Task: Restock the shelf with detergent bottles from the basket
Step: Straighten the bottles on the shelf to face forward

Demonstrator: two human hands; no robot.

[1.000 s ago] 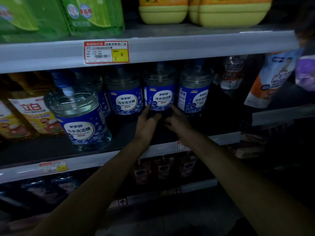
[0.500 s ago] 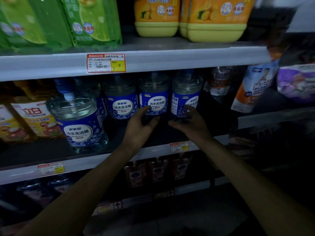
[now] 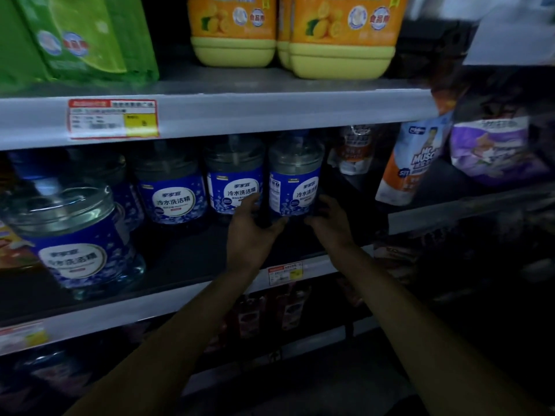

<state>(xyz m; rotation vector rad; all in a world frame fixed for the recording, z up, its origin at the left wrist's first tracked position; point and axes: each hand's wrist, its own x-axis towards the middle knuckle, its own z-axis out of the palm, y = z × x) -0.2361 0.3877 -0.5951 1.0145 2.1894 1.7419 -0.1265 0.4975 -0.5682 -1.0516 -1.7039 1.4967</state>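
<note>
Several clear detergent bottles with blue labels stand in a row on the dark middle shelf [image 3: 180, 256]. Both my hands are at the base of the rightmost detergent bottle [image 3: 295, 178]. My left hand [image 3: 255, 235] holds its lower left side, with fingers reaching up between it and the neighbouring bottle [image 3: 234, 181] and the thumb under its front. My right hand [image 3: 330, 223] curls round its lower right side. Another of these bottles [image 3: 78, 241] stands alone near the shelf's front edge at the left. The basket is out of view.
Green bottles [image 3: 84, 40] and orange-and-yellow jugs [image 3: 339, 40] sit on the upper shelf [image 3: 240, 115]. Refill pouches [image 3: 411, 163] and a purple pack [image 3: 492, 148] are to the right. More dark bottles fill the shelf below.
Both hands have shifted right, from the second-last bottle onto the rightmost one. The view has tilted up and to the right.
</note>
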